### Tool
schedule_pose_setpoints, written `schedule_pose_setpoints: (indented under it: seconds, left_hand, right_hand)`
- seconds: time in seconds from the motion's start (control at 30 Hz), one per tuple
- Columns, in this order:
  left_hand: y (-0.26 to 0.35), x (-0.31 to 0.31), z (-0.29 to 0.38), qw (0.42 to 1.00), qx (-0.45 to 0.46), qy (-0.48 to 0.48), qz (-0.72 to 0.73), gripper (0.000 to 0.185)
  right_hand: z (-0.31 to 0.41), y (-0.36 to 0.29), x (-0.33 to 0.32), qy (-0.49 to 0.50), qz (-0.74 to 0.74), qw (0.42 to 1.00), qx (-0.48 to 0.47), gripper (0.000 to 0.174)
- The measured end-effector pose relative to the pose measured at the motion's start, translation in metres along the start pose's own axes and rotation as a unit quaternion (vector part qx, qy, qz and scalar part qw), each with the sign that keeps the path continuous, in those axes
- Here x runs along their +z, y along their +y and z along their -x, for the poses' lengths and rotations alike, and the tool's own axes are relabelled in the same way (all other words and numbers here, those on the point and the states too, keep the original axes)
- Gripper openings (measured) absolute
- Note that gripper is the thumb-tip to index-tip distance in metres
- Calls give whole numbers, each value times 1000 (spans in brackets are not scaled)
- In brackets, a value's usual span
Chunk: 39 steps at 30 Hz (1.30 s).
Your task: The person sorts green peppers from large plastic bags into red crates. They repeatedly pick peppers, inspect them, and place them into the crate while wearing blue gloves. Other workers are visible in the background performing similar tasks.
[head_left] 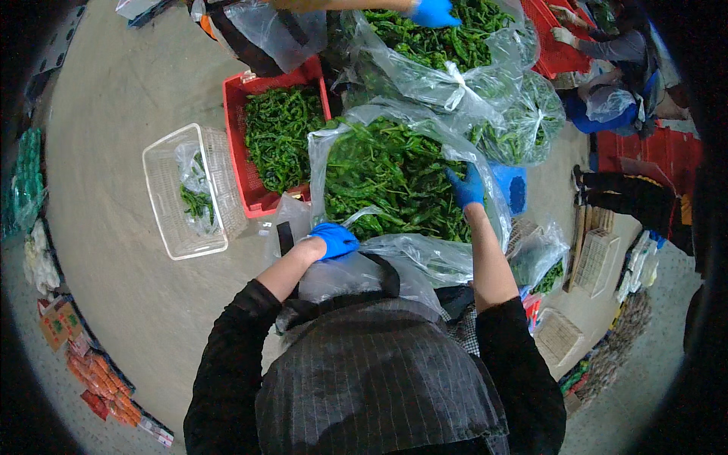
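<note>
In front of me a large clear plastic bag [418, 256], its mouth spread wide, is full of long green peppers [392, 176]. My left hand [335, 240], in a blue glove, curls its fingers on the bag's near left rim. On the right side of the bag, my right hand [469, 186], also blue-gloved, reaches inside the rim and touches the peppers, thumb apart from its partly hidden fingers. To the left, a red plastic crate [232, 122] holds more green peppers [282, 136].
A white crate [149, 176] with bagged peppers stands left on the floor. Beyond my bag lie a tied bag [529, 128] and another bag of peppers [438, 45], where a co-worker's blue-gloved hand [433, 12] reaches. Other people and red crates [642, 145] are at right.
</note>
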<state>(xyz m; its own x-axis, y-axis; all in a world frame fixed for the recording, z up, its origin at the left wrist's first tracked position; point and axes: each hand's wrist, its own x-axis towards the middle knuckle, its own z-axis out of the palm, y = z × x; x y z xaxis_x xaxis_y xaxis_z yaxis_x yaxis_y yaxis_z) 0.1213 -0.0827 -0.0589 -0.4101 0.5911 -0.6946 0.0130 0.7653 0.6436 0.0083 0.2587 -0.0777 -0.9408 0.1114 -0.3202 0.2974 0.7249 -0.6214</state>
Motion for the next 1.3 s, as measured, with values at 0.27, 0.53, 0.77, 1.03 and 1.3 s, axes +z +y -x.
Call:
schedule_pose_setpoints:
  seconds: [0.27, 0.53, 0.77, 1.03, 1.3]
  left_hand:
    - [-5, 12, 5, 997, 57, 42, -24, 34]
    - [-10, 21, 6, 996, 66, 57, -23, 34]
    - [-1, 13, 5, 996, 35, 73, 22, 35]
    - [-31, 14, -22, 906, -53, 205, 366, 31]
    - [-55, -10, -86, 600, -226, 248, 726, 52]
  right_hand:
    - [-94, -7, -12, -60, 9, 996, 59, 59]
    - [-93, -2, -82, -116, -91, 983, 111, 66]
    - [-38, -25, -23, -129, -51, 990, -14, 77]
    - [65, -21, 44, 35, 193, 965, -175, 104]
    - [110, -4, 29, -27, 31, 987, -156, 81]
